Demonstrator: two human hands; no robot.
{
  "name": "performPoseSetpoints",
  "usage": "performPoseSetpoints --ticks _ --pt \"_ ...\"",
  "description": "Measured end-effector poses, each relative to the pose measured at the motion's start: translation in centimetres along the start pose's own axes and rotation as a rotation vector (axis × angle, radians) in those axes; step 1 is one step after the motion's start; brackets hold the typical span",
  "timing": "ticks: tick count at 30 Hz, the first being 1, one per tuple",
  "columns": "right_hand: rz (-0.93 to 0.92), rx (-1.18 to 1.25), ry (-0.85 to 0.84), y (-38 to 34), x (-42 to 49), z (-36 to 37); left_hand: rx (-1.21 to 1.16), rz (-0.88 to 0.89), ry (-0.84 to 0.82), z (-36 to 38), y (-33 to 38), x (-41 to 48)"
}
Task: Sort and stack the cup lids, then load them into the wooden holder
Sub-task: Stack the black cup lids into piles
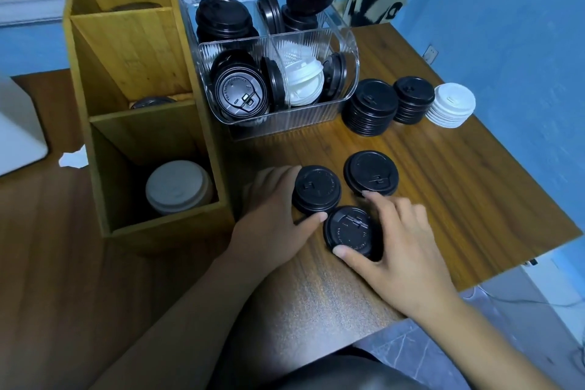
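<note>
Three black lids lie on the table in front of me. My left hand (272, 209) cups the left side of a short stack of black lids (316, 188), thumb at its near edge. My right hand (395, 241) grips the nearest black lid (351, 229) between thumb and fingers. A third black lid (371, 172) lies flat just beyond. The wooden holder (126, 51) stands to the left with white lids (177, 185) in its front slot and dark lids deeper in the middle and back slots.
A clear plastic bin (316, 123) behind holds loose black and white lids. To its right stand two black lid stacks (370, 108) (413, 100) and a white stack (451, 104). The table's right edge runs close by; a white object sits far left.
</note>
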State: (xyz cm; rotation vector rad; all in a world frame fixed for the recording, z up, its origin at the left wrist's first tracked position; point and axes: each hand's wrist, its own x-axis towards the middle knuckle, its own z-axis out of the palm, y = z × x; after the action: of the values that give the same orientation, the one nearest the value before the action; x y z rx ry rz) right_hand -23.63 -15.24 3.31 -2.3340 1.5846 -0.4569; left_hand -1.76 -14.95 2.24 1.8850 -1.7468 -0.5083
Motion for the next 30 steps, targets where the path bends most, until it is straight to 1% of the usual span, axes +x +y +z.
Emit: performPoseSetpoints --ticks 2,4,5,6,8,10,11,15,17,19,21,24,26,28,30 --pt "-0.053 0.088 -0.048 0.0 0.0 0.3 -0.001 -0.007 -0.009 0.0 0.1 0.0" --pt "-0.07 0.224 -0.104 0.3 -0.2 0.3 -0.009 -0.012 -0.009 -0.1 0.1 -0.1" --pt "-0.061 0.247 -0.102 0.4 -0.4 0.3 -0.012 -0.015 -0.01 -0.1 0.1 -0.1" --pt "-0.046 0.233 -0.07 0.4 -0.6 0.3 -0.014 -0.016 -0.012 -0.1 0.1 -0.1" --pt "0.003 0.128 0.012 0.2 -0.7 0.5 -0.016 -0.008 -0.009 0.0 0.1 -0.1" --pt "0.006 0.065 0.031 0.0 -0.4 0.7 -0.015 0.004 0.001 0.0 0.0 -0.1" --pt "-0.023 0.077 0.021 0.1 -0.4 0.8 -0.012 0.007 0.005 0.0 0.0 -0.1" --pt "-0.095 0.265 -0.086 1.0 -0.4 0.4 -0.012 0.005 -0.006 0.0 0.0 -0.1" --pt "-0.067 0.242 -0.039 1.0 -0.4 0.6 -0.008 0.007 -0.004 0.1 -0.1 0.0" --pt "-0.043 0.159 0.019 0.7 -0.2 0.9 -0.008 0.007 -0.002 0.1 -0.2 0.0" --pt "-0.088 0.177 0.025 0.8 0.1 1.2 -0.009 0.004 -0.001 0.1 -0.1 0.0" --pt "-0.164 0.41 0.034 1.1 0.8 0.5 -0.005 0.004 -0.004 0.2 -0.1 0.0" --pt "-0.229 0.482 0.07 0.6 2.0 -0.1 -0.017 0.005 -0.011 0.2 -0.2 0.0" --pt "-0.288 0.432 0.087 -0.2 3.9 -0.3 -0.022 0.012 -0.015 0.3 -0.3 0.1" --pt "-0.32 0.332 0.064 -1.0 6.0 0.0 -0.025 0.027 -0.008 0.4 -0.3 0.2"
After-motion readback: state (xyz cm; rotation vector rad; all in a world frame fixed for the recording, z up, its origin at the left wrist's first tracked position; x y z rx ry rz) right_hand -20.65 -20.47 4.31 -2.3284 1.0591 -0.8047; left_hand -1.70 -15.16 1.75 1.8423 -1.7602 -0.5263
